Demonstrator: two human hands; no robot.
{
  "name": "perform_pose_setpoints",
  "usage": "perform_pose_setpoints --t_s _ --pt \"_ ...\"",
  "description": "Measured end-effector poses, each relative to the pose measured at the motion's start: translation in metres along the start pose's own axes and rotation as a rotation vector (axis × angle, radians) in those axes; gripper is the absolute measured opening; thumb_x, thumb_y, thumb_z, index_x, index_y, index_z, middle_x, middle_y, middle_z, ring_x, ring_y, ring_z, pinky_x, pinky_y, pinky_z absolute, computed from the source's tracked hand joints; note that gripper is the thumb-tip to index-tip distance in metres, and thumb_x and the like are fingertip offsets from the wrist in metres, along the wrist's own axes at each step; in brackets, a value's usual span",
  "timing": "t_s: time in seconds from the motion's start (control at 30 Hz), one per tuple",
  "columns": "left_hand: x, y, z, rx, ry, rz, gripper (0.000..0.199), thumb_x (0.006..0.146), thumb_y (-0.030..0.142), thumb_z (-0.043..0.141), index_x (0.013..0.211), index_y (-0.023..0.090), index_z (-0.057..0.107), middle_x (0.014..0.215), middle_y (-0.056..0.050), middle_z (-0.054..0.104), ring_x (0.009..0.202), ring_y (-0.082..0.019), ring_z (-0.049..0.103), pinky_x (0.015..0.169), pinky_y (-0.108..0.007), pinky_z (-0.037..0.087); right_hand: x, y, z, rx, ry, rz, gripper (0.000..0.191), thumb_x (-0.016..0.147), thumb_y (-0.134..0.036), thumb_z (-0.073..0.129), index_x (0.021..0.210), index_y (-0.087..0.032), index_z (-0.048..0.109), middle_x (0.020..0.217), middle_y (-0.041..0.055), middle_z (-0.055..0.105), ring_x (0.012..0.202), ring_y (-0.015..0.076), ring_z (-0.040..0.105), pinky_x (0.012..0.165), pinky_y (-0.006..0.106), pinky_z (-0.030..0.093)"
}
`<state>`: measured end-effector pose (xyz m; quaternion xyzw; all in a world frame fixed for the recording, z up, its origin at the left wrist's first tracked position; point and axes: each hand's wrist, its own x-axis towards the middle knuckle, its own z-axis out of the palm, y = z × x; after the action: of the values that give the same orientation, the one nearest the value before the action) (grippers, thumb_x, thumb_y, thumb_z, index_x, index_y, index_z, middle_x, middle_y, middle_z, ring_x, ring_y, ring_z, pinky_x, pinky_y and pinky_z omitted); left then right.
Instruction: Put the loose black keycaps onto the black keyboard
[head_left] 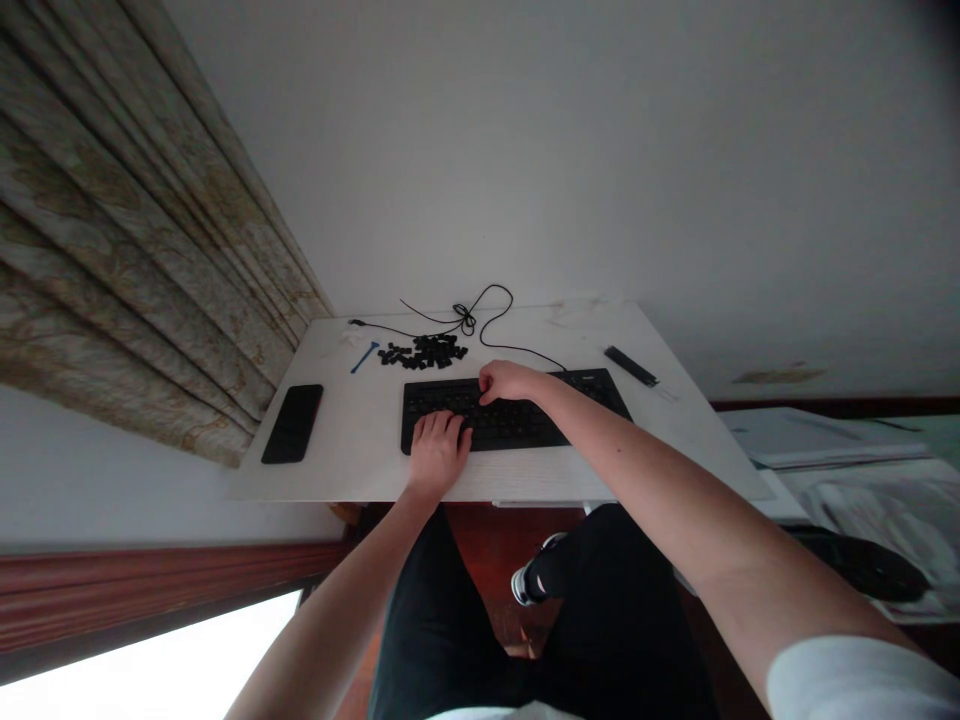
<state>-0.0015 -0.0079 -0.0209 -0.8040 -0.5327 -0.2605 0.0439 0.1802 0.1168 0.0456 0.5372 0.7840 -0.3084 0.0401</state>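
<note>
A black keyboard [517, 425] lies near the front of the white table, its cable leading off from the back edge. My left hand [439, 445] rests flat on the keyboard's left part, fingers stretched out over the keys. Over the upper middle rows my right hand [506, 380] is closed with thumb and fingers bent together; whatever may be between them is hidden. Behind the keyboard lies a pile of loose black keycaps [427, 351]. To the left of that pile is a thin blue tool [364, 357] with a wider end.
A black phone [293, 424] lies on the table [360, 450] at the left. A tied black cable [465, 319] curls along the back. A narrow black bar [631, 366] lies at the right. A patterned curtain [172, 230] hangs at the left, and a wall stands behind.
</note>
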Motion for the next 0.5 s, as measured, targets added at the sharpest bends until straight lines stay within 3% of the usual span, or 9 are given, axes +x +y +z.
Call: perform_pose_setpoints --t_s 0.5 --pt "0.0001 0.0002 -0.0002 -0.006 -0.008 0.000 0.023 0.093 0.031 0.051 0.108 0.018 0.064 0.105 -0.011 0.065 0.104 -0.027 0.059 0.093 -0.045 0.045 -0.0043 0.0015 0.0033 0.043 0.032 0.003 0.023 0.067 -0.030 0.078 0.086 -0.017 0.075 0.081 0.0040 0.072 0.073 0.0170 0.062 0.062 0.025 0.040"
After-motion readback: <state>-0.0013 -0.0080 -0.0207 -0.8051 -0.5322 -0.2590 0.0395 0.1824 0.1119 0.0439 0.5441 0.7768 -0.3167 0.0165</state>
